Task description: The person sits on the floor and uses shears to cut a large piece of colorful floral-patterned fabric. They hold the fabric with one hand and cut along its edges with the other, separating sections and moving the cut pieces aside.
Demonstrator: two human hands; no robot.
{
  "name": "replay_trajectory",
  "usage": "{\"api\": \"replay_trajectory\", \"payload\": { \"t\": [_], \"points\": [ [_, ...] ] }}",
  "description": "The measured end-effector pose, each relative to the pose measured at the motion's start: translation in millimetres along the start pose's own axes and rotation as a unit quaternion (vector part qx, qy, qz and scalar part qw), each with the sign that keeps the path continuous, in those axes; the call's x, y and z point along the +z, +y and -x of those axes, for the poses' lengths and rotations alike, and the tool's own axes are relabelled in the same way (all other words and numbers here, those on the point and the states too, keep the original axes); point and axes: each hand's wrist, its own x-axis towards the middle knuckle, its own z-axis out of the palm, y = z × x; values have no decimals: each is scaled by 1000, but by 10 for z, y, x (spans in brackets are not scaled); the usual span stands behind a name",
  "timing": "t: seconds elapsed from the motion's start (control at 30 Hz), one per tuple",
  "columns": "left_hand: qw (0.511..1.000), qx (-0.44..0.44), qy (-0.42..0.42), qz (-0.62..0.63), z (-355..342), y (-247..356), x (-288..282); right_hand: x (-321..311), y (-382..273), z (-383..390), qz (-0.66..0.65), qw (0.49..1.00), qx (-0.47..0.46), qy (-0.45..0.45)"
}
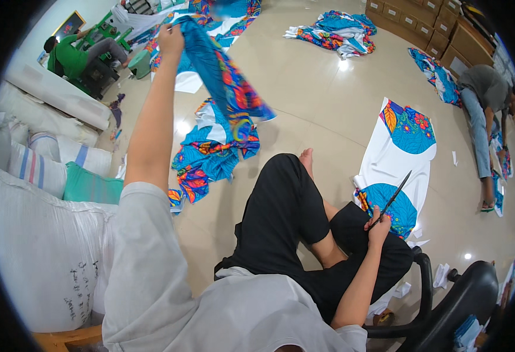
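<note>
- Cloth panel point(209, 67): teal, multicoloured floral print; suspended by upper end at left, hanging obliquely
- Scissors point(394, 195): dark, slender; at right, tip directed forward

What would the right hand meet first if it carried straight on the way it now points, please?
Beyond the scissors in the right hand, most likely the white cloth with blue floral panels; the hand's height above it is unclear.

Grey-sleeved left arm point(154, 129) raised, extended forward; bare left hand point(170, 42) closed in pinching grip; bare right forearm point(360, 278) held lower, bare right hand point(377, 227) curled closed
</note>
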Motion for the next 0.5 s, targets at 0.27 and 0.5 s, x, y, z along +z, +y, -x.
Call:
{"api": "replay_trajectory", "payload": {
  "t": [0.27, 0.5],
  "points": [
    [867, 42, -375, -327, 621, -904, 332, -35, -77, 44, 17, 1000, -19, -9],
    [696, 163, -673, -193, 3362, 299, 1974, -72, -90, 73, 5, 1000, -11, -18]
  ]
}}
